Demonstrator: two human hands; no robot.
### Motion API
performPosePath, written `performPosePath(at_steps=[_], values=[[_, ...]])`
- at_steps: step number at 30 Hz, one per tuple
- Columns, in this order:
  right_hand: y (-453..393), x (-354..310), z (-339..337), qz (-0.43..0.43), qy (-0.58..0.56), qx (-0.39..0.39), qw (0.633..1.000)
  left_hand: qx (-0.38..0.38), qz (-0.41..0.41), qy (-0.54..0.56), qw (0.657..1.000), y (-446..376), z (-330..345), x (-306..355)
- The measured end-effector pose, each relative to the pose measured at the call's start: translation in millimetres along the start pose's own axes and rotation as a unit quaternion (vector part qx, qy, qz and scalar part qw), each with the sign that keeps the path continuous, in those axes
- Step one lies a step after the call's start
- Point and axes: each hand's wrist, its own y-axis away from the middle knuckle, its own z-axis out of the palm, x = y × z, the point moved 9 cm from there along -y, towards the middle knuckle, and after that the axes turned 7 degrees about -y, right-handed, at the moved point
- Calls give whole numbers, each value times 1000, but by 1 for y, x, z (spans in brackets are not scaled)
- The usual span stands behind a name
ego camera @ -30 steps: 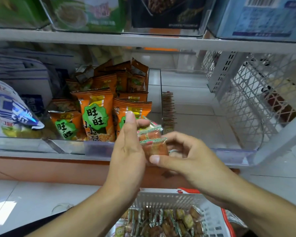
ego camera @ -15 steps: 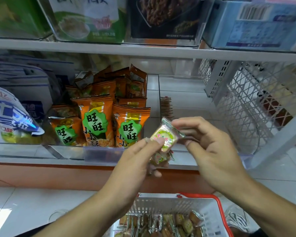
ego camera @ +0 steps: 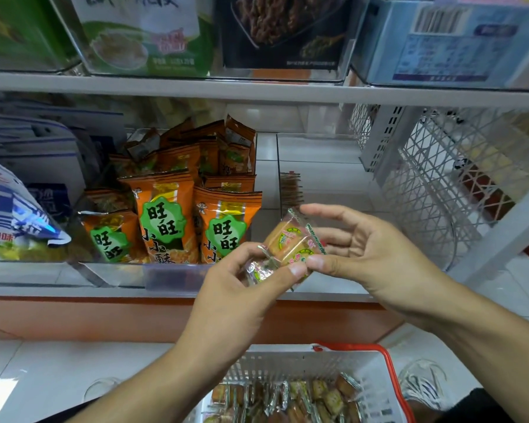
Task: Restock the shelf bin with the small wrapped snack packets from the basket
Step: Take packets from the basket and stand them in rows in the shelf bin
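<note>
At centre frame, the right hand (ego camera: 370, 254) pinches a snack packet (ego camera: 290, 244), its long axis tilted up-left; the left hand (ego camera: 245, 285) pinches a second packet (ego camera: 258, 268) just below. The clear shelf bin (ego camera: 321, 166) lies directly behind, nearer the right hand, with the basket (ego camera: 287, 366) at bottom.

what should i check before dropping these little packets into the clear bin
1. Right hand grip on the upper clear-wrapped tan snack packet: ok, thumb and fingers pinch it.
2. Left hand grip on the lower crinkly clear packet: ok.
3. Clear plastic shelf bin has room: ok, mostly bare.
4. Packets over the bin: not ok, they sit at its front edge.
5. Orange snack bags in the neighbouring bin: ok, behind their divider.
6. White lattice basket with red handle stocked: ok, many packets left.
</note>
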Motion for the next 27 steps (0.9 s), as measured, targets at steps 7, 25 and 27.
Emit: performPosePath(at_steps=[7, 25, 27], values=[[-1, 3, 0, 18, 21, -20, 999, 26, -37, 40, 998, -8, -1, -13], [9, -11, 6, 4, 234, -112, 966, -100, 150, -270, 946, -8, 21, 12], [9, -8, 7, 21, 250, -132, 959, -95, 135, -236, 958, -9, 20, 12]])
